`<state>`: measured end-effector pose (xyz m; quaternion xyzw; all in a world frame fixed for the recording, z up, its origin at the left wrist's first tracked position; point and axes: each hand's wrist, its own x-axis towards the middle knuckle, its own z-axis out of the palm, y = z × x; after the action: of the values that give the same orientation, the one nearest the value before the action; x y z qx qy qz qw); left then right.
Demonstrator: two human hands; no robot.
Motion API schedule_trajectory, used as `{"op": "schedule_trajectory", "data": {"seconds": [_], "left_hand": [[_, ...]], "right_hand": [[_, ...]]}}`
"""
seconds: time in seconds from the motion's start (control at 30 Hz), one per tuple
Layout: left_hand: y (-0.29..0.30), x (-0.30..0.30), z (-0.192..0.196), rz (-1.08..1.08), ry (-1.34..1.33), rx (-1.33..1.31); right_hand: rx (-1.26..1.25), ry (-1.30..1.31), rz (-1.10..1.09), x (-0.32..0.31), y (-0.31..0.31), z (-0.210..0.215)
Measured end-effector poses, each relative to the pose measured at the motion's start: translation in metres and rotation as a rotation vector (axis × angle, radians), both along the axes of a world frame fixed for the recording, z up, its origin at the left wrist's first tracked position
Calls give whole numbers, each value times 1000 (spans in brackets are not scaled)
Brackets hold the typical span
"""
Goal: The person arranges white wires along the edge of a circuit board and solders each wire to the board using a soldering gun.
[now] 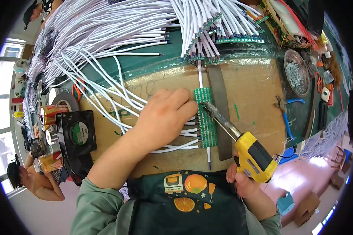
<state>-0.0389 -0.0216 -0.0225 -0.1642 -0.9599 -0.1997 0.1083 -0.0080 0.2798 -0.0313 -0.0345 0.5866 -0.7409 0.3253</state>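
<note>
A narrow green circuit board strip (207, 119) lies on a brown cardboard sheet (255, 92). My left hand (164, 117) rests palm down over several white wires (180, 147) whose ends meet the strip's left edge. My right hand (243, 182) grips a yellow and black soldering gun (252, 154). Its metal tip (208, 107) touches the upper left edge of the strip, next to my left fingertips. A dark grey bar (220, 113) lies along the strip's right side.
A big fan of white wires (106, 35) and more green boards (223, 37) cover the far side. A black fan (77, 133), tape rolls and cans stand at left. Blue-handled pliers (286, 117) and a metal dish of small parts (296, 72) lie at right. Another person sits lower left.
</note>
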Motion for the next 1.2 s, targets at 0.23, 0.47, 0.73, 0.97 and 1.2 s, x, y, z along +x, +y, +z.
{"op": "schedule_trajectory", "data": {"seconds": [0.23,0.47,0.73,0.97,1.2], "left_hand": [[-1,-1,-4,-26,26,21],[0,1,-5,16,20,24],[1,2,-4,7,5,38],[1,2,-5,17,-1,50],[1,2,-6,18,0,55]], "right_hand": [[42,8,29,0,4,-3],[26,-1,7,2,1,-5],[26,-33,13,0,-1,-2],[9,-45,12,0,-2,-1],[16,-28,31,-2,-3,1]]}}
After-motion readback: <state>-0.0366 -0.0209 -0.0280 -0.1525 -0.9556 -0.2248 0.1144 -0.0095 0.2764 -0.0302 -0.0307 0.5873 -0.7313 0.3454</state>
